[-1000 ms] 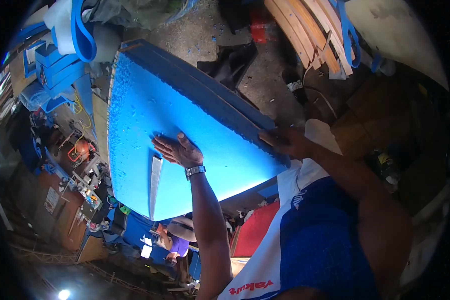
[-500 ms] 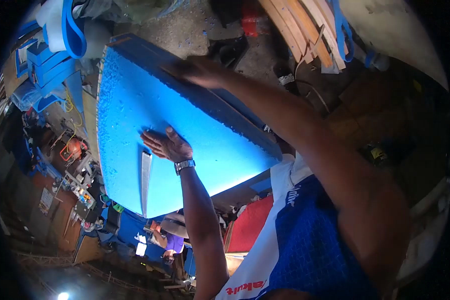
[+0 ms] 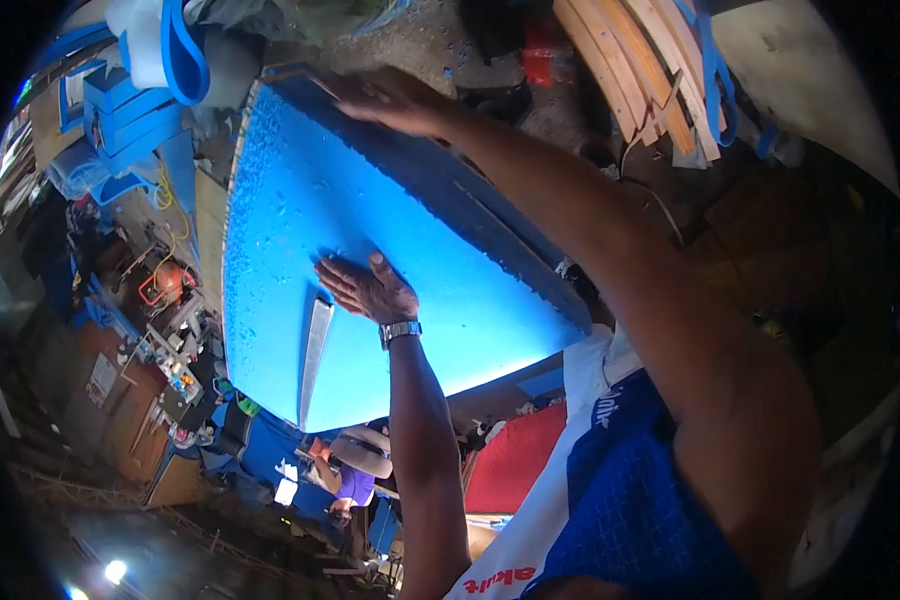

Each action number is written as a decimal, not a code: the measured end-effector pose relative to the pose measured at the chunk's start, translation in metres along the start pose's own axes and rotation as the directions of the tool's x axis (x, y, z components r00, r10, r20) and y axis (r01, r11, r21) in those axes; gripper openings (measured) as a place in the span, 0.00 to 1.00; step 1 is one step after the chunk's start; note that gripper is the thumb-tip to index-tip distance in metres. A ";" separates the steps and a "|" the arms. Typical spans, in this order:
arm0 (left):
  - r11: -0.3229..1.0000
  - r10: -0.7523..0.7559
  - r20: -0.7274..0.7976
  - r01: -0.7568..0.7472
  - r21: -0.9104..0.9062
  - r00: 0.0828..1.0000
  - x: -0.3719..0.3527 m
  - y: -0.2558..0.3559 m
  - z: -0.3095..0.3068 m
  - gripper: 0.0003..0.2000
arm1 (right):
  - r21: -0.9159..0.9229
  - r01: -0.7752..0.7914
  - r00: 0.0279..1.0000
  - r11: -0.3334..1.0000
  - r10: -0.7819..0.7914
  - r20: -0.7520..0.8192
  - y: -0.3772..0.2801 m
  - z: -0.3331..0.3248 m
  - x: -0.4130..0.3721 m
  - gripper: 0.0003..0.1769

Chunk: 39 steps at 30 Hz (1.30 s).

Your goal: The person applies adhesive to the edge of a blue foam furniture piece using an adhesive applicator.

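Observation:
A large sheet of blue foam [image 3: 420,330] on a dark, thick-sided base fills the middle of the view. My left hand [image 3: 370,288], with a metal watch on the wrist, lies flat on its surface, fingers stretched out. Close below those fingertips is a long, narrow grey strip [image 3: 315,365], tapered and lying on the foam. My right hand [image 3: 395,100] is over the dark side [image 3: 490,220] near the far corner, its fingers extended and slightly blurred. Small blue crumbs and rough patches mark the foam along its edges.
Curved wooden boards [image 3: 625,70] lean at the upper right. Blue foam pieces [image 3: 135,120] are stacked at the upper left. Tools and clutter [image 3: 175,370] fill the left side. A person in a purple shirt [image 3: 355,485] is in the background, near a red panel [image 3: 515,460].
My right hand has slid along the dark side toward the far corner. My left hand stays flat on the same spot of foam. The whole view has shifted slightly.

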State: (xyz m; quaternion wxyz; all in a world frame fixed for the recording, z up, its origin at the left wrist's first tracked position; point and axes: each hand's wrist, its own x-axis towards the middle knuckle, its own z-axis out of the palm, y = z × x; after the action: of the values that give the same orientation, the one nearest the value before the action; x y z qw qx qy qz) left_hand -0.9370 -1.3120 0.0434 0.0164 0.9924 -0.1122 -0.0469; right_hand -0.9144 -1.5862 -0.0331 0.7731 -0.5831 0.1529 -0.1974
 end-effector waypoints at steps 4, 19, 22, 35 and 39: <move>1.000 0.003 0.002 -0.003 0.001 1.000 0.001 -0.004 0.002 0.59 | 0.008 -0.191 0.981 0.981 0.191 0.046 0.011 0.022 0.040 0.27; 0.999 -0.018 0.010 0.019 -0.035 1.000 -0.002 -0.001 -0.002 0.60 | 0.150 -0.159 0.986 0.976 0.151 0.067 -0.015 -0.020 -0.121 0.20; 1.000 0.002 0.012 -0.002 -0.029 1.000 0.000 -0.001 -0.002 0.61 | -0.194 0.159 0.986 0.968 -0.167 -0.026 0.022 0.017 0.019 0.18; 0.999 0.032 -0.043 -0.032 -0.014 0.999 0.000 -0.005 0.002 0.57 | -0.107 -0.372 0.906 0.922 0.386 0.175 -0.034 -0.036 -0.371 0.30; 0.999 0.024 -0.009 -0.025 -0.035 1.000 -0.001 -0.006 0.002 0.58 | 0.070 -0.314 0.938 0.947 0.297 0.178 -0.025 -0.029 -0.196 0.27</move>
State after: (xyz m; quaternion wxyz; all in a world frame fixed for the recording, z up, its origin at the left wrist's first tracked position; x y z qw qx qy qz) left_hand -0.9366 -1.3058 0.0409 0.0347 0.9908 -0.1234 -0.0444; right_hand -1.1024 -1.5218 -0.0162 0.8319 -0.5282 0.1670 -0.0330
